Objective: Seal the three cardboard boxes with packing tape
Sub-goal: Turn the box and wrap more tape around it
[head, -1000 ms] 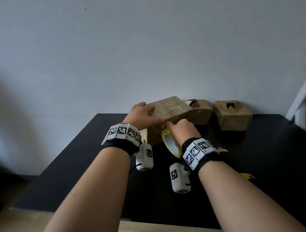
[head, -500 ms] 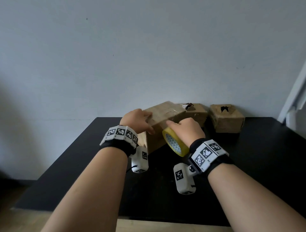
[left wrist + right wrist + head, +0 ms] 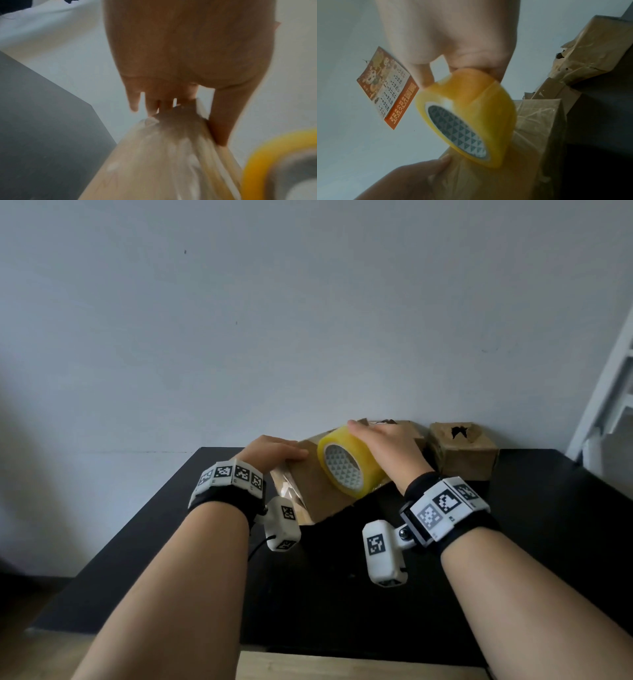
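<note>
My right hand (image 3: 383,446) had its fingers curled over the yellow tape roll (image 3: 349,465), which I held pressed on the top of the near box (image 3: 325,494). My left hand (image 3: 270,450) lay on that box's left end, fingers fairly straight, thumb down the side, steadying it by pressing more than gripping. The box sat tilted, one corner turned toward me, near the back of the black worktop (image 3: 342,594).

I judged the main risk was the box skidding or twisting under the pull of the roll, since it was only pressed; that would have laid the strip crooked or wrinkled, as the crinkled film on its left end (image 3: 171,155) already showed. The strip could also have folded onto itself.

Room was tight behind: the wall stood just beyond, the second box (image 3: 407,433) just behind my right hand, and the third box (image 3: 462,453) beside it to the right. Toward me the worktop lay open to its front edge.
</note>
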Demonstrator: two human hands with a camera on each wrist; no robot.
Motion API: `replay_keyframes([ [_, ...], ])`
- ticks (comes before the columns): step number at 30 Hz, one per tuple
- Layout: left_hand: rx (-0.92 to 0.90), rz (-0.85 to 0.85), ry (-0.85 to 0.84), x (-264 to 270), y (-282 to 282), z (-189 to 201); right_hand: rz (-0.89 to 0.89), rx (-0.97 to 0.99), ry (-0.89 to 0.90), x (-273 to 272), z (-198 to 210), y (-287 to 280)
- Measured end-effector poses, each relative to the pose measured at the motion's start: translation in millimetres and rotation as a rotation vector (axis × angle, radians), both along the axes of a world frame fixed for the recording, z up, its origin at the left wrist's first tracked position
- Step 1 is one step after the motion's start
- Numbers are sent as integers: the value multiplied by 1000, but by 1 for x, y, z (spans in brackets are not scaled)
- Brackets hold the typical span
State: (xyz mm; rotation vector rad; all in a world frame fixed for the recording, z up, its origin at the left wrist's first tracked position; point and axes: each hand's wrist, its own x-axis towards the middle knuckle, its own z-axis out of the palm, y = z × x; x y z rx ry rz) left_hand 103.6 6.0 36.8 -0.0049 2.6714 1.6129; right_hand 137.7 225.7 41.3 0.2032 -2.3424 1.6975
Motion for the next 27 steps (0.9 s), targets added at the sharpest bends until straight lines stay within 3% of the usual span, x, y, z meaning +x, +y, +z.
replay_keyframes([
  [3, -57, 43, 124, -3, 4, -9, 64, 13, 9, 4, -3, -7],
  [7, -77, 40, 153, -3, 6, -12, 23, 48, 22, 7, -1, -12],
  [13, -179, 88, 172, -6, 6, -12, -54, 311, -228, 11, -29, -4],
  [22, -250, 270, 144, -13, 10, -22, -43, 152, -118, 12, -35, 2],
  [27, -232, 294, 103, -21, 6, -25, -73, 260, -180, 2, -45, 5],
])
